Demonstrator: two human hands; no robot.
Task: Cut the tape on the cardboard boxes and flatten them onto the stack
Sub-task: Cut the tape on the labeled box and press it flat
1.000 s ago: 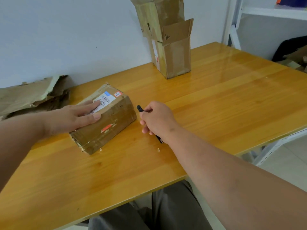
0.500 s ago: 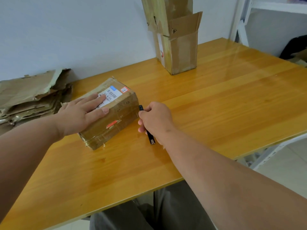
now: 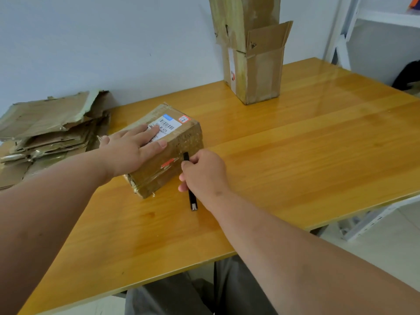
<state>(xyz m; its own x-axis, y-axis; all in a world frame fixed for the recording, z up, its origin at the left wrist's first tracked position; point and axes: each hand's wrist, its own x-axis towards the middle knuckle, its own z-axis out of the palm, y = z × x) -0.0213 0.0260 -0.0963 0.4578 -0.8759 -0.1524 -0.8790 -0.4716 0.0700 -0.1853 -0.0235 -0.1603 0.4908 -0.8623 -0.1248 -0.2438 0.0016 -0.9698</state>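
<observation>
Barcode label (image 3: 165, 128) (text unreadable) tops the taped box (image 3: 172, 153) — left hand (image 3: 131, 151) presses flat, fingers straight. Right hand (image 3: 204, 173) grips a black cutter (image 3: 190, 189) at its side — flattened stack (image 3: 52, 128) sits left

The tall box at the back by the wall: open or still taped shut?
Open. The tall box stands upright on the table with its top flaps raised.

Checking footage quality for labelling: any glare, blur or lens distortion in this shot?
Head view: window glare washes the far right of the table; wide-angle bending curves its near edge; the taped box, knife and both hands are reasonably sharp; label text is unreadable.
</observation>
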